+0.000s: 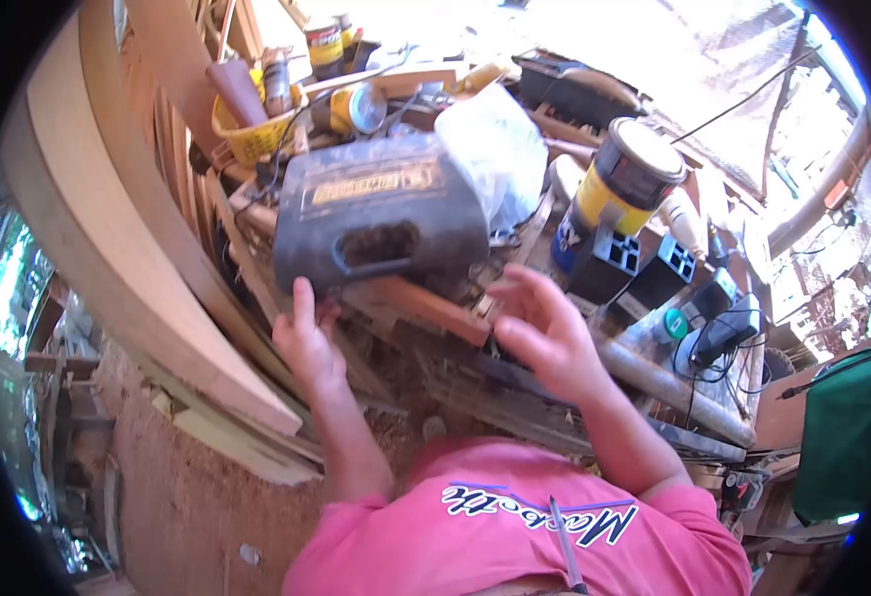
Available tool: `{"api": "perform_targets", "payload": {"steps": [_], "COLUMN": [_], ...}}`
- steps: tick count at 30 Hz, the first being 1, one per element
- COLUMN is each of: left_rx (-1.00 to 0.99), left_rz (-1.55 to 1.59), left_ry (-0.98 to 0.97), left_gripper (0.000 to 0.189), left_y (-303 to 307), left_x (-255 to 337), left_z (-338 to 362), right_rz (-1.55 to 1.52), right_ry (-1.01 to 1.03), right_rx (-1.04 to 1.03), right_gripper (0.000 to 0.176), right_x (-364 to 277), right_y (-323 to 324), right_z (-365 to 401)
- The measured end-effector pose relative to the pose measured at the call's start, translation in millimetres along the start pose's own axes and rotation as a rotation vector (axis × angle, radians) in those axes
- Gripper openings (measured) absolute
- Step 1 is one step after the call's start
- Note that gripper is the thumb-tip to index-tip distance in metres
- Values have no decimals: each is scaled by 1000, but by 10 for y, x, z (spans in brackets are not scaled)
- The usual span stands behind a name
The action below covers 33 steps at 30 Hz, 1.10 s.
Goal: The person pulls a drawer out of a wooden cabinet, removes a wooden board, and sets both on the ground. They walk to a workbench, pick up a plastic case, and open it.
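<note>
A dark plastic tool case (381, 204) with a worn yellow label and a handle opening lies tilted on the cluttered workbench. My left hand (308, 343) is at its lower left corner, one finger stretched up against the edge and the others partly curled. I see no firm grip there. My right hand (547, 333) hovers beyond the case's right corner, fingers apart and nothing visible between them. Close to its fingertips is the end of a reddish wooden strip (431, 310), which runs out from under the case.
Right of the case stand a large paint can (619, 184), black battery-like blocks (659, 273) and a cabled charger (724, 333). Behind are a clear plastic bag (495, 149) and a yellow basket (252, 139). Long curved boards (147, 258) lean at left. A green cloth (843, 437) hangs at right.
</note>
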<state>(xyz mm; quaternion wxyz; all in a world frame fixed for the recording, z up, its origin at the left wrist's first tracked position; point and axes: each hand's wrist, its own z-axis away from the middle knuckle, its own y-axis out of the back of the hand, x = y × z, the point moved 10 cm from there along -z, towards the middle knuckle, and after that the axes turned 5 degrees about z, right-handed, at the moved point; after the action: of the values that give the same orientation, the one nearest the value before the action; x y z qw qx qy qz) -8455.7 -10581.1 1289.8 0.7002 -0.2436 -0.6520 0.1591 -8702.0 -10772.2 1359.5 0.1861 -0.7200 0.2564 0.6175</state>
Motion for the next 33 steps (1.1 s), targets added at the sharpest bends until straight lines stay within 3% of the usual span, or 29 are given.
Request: {"api": "perform_targets", "payload": {"steps": [2, 3, 5, 9, 11, 13, 17, 19, 21, 23, 25, 27, 33], "left_rx": [14, 24, 36, 4, -2, -3, -73, -161, -207, -262, -290, -313, -321], "left_rz": [15, 29, 42, -34, -44, 2, 46, 107, 126, 168, 168, 167, 109], "left_ry": [-26, -45, -67, -183, -236, -234, -292, -330, -315, -317, -317, -318, -351], "left_gripper": [28, 25, 25, 22, 21, 21, 18, 18, 16, 15, 14, 14, 14], "left_y": [9, 32, 34, 22, -39, -174, -495, -680, -798, -925, -990, -1035, -1017], "left_x": [24, 28, 60, 229, 367, 523, 802, 922, 977, 1041, 1061, 1076, 1100], "left_z": [0, -7, -11, -17, -23, -28, -148, -254, -346, -379, -439, -472, -487], "right_rz": [-510, -515, -757, -871, -848, -769, -556, -293, -266, 116, 173, 506, 746], "right_ry": [-237, -243, -448, -518, -548, -425, -279, -101, -66, 121, 95, 258, 202], "right_rx": [21, 13, -42, -139, -87, 9, 18, -34, -17, 57, 80, 59, 126], "right_gripper": [52, 52, 45, 37, 34, 28, 24, 24, 21, 15, 11, 14, 19], "right_x": [263, 275, 462, 652, 580, 447, 342, 292, 344, 328, 387, 250, 237], "right_y": [-121, -156, -340, -585, -593, -481, -385, -344, -303, -192, -60, 38, 373], "right_z": [-137, -187, -223, -359, -328, -321, -221, -144, -15, 126, 289, 466, 741]}}
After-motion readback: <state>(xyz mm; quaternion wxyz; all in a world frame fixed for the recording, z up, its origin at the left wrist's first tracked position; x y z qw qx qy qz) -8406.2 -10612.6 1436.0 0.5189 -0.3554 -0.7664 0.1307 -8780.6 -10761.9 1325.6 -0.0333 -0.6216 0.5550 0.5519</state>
